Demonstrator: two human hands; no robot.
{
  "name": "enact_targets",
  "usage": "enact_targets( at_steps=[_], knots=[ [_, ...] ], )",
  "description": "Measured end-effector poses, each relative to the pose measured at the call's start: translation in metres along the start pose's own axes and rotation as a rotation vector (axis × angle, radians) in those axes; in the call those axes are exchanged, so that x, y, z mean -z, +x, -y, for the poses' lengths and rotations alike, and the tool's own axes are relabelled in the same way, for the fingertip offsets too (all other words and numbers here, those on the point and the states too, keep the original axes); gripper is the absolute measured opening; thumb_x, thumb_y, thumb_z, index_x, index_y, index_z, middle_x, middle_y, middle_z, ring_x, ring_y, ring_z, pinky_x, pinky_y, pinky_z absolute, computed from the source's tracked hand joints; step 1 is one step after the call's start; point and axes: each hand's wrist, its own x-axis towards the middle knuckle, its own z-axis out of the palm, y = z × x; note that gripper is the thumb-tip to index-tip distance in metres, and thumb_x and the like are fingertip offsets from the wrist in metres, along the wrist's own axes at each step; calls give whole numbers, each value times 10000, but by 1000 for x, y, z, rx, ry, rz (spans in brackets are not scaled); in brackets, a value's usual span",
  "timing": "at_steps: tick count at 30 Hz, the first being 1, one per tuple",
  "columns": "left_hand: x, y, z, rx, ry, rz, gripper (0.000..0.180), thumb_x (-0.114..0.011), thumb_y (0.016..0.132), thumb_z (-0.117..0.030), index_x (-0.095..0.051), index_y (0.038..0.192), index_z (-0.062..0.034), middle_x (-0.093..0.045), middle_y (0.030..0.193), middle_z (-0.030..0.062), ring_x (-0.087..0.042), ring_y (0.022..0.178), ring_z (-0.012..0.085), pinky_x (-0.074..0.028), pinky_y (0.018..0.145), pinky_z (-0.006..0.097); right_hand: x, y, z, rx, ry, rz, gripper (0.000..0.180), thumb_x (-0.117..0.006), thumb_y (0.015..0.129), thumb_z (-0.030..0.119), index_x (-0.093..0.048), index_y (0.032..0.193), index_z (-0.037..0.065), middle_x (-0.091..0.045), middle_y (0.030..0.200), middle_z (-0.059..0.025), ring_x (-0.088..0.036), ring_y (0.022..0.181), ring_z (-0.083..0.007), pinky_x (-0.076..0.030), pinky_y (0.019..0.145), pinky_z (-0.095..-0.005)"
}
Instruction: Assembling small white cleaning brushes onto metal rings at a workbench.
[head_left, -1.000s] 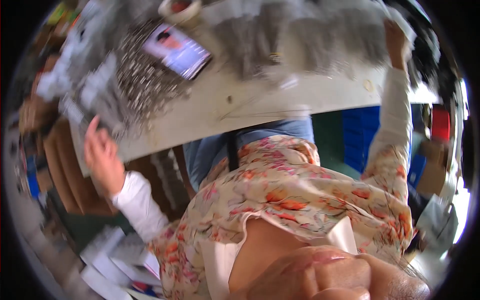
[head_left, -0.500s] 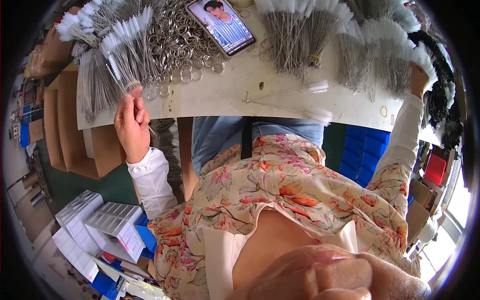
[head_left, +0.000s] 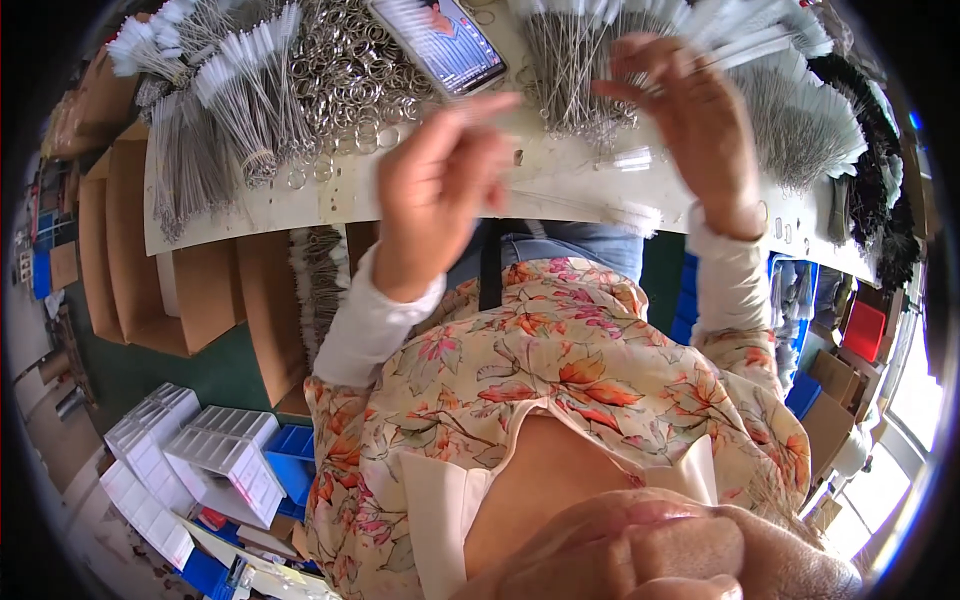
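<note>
Left hand (head_left: 425,195) and right hand (head_left: 705,135) swung inward, both half-curled — hold too blurred to tell — near wire brushes (head_left: 562,75)

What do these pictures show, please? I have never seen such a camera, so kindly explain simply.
There is no machine here: these are a person's own bare hands. The view comes from a wide fisheye camera worn on the head, looking down, so straight edges look bent. The picture's left is the person's left.

On the pale table lie bundles of white-tipped wire brushes, a heap of metal rings, and a phone with its screen lit.

The left hand appears across the table's near edge, index finger stretched out; the right hand appears in front of brush bundles. Both are blurred, so I cannot tell whether either holds anything.
</note>
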Motion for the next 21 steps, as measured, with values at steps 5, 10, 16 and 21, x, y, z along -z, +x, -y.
enact_targets(
  at_steps=[5, 10, 16, 21],
  knots=[
    [-40, 16, 17, -387, 357, 34, 300, -613, 793, 39, -553, 1085, 11, -547, 821, 66, -595, 704, 189, -482, 589, 272, -73, -22, -3, 177, -673, -23, 267, -526, 921, 210, -547, 1065, -14, -530, 1145, -119, -484, 1067, -180, -382, 851, -300],
    [-30, 25, 0, -443, 298, 35, 173, -640, 777, 13, -561, 931, 16, -572, 950, 120, -634, 800, 235, -540, 692, 297, -37, -38, -1, 183, -664, -410, 307, -543, 910, 252, -681, 914, -22, -578, 1102, -127, -511, 1066, -192, -380, 912, -323],
    [-62, 6, 36, -673, 449, 114, 369, -696, 696, 34, -629, 1052, -42, -516, 1106, 118, -593, 876, 206, -529, 724, 295, -40, -43, -29, -165, 533, -536, 248, -427, 964, 211, -531, 1056, 6, -610, 909, -67, -608, 892, -194, -485, 840, -283],
    [-42, 9, 36, -639, 525, 141, 456, -708, 744, -139, -573, 1174, -72, -495, 1135, 103, -575, 893, 206, -499, 774, 306, -15, -44, 13, -132, 466, -363, 199, -411, 970, 167, -519, 1041, 15, -462, 699, 10, -387, 555, -80, -344, 509, -219]
  ],
)
